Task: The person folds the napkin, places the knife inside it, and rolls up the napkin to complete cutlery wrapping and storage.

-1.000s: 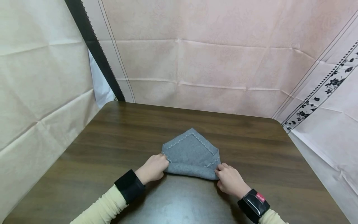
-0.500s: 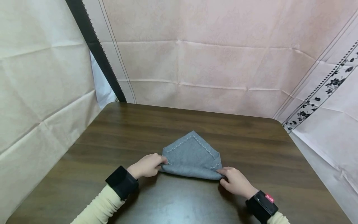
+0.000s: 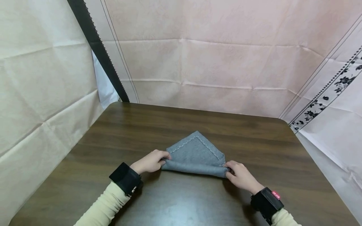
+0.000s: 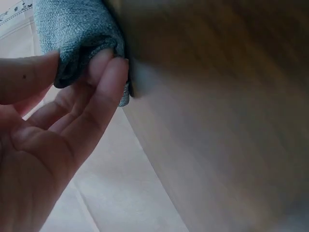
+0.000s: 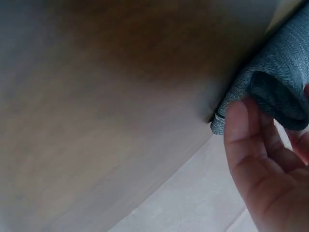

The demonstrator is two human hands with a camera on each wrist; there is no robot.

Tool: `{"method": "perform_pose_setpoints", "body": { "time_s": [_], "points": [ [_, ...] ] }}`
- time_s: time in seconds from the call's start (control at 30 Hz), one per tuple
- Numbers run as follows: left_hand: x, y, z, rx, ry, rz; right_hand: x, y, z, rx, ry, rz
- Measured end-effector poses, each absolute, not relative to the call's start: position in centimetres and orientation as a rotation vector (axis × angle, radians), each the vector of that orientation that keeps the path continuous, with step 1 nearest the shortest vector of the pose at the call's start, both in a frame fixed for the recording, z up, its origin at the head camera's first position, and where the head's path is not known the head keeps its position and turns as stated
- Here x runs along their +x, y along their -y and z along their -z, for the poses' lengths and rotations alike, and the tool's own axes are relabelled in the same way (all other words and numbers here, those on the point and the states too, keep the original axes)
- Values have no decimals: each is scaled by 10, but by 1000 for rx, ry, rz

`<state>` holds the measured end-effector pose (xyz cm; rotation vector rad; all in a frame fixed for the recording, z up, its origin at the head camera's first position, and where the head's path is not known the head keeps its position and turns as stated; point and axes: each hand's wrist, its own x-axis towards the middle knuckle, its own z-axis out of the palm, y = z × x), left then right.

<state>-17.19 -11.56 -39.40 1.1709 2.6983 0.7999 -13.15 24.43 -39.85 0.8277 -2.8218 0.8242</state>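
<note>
A grey-blue cloth (image 3: 198,150) with white dashed stitching lies on the table, its far end coming to a point. Its near edge is turned up into a thick roll (image 3: 195,169). My left hand (image 3: 151,161) pinches the left end of that roll between thumb and fingers. At the opposite end, my right hand (image 3: 241,177) grips the roll the same way. The left wrist view shows the layered end of the cloth (image 4: 79,29) with fingertips tucked at its opening. In the right wrist view, a curled end of the cloth (image 5: 282,63) sits against the fingers.
The brown wood-grain table (image 3: 135,131) has rounded far corners. Pale creased sheets (image 3: 215,66) hang behind it and at both sides. A dark band (image 3: 97,47) runs down the left sheet, and a floral border (image 3: 319,103) crosses the right one.
The near edge of the cloth has been rolled further away from me, so less of the flat part shows. Both hands shifted forward slightly during the last half second.
</note>
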Motion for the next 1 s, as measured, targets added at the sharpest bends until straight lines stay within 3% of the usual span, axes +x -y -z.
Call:
{"method": "perform_pose_setpoints", "body": {
  "time_s": [0.43,1.0],
  "points": [
    [-191,105,397,1038,-2859,-800,-153,-242,400,630,2943,-953],
    [-209,93,394,755,-2898,-616,-165,-226,397,356,3040,-625]
  ]
}}
